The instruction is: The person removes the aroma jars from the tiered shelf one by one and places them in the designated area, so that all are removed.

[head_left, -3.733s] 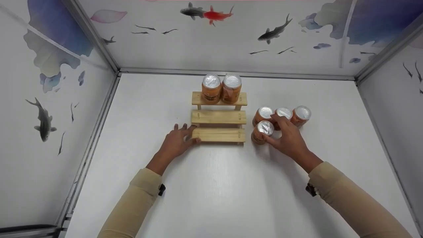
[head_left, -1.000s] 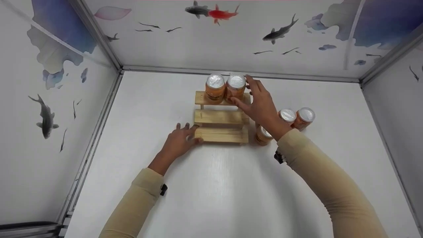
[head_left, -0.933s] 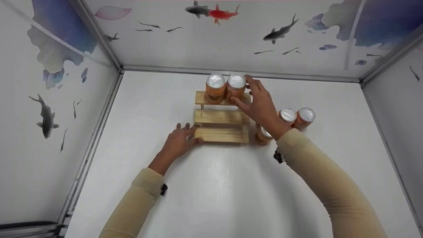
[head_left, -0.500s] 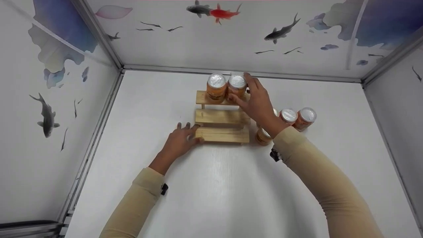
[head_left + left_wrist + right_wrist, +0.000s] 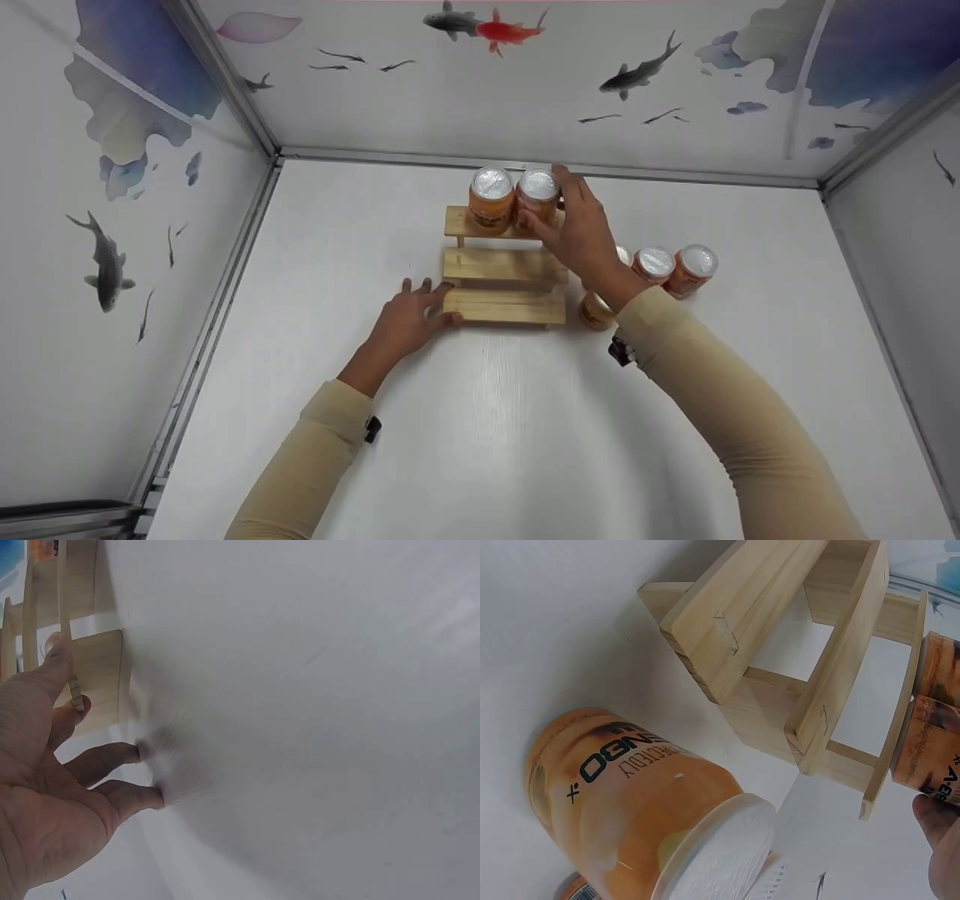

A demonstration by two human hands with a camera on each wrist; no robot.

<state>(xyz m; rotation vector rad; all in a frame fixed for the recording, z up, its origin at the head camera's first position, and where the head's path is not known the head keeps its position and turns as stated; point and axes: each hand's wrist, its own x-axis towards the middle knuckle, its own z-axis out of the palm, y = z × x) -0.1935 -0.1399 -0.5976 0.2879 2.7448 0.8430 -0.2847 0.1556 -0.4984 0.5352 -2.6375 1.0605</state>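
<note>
A three-step wooden rack (image 5: 504, 264) stands on the white table. My left hand (image 5: 403, 322) pinches the left end of its lowest step, thumb and index finger on either side of the plank (image 5: 67, 622) in the left wrist view. On the top step, two orange cans with silver lids sit side by side. My right hand (image 5: 589, 236) grips the right can (image 5: 535, 196), thumb in front and fingers behind; the left can (image 5: 491, 199) is beside it. In the right wrist view only part of the right hand (image 5: 946, 847) shows, at the held can's (image 5: 930, 750) lower edge.
Several more orange cans stand on the table right of the rack, among them a far-right can (image 5: 694, 270) and a front can (image 5: 596, 313) partly hidden by my right wrist. A metal-framed back wall (image 5: 420, 112) with fish pictures rises behind the rack.
My right hand has moved from the table cans up and left to the right can on the top step. My left hand has stayed at the lowest step. The view has shifted slightly.
</note>
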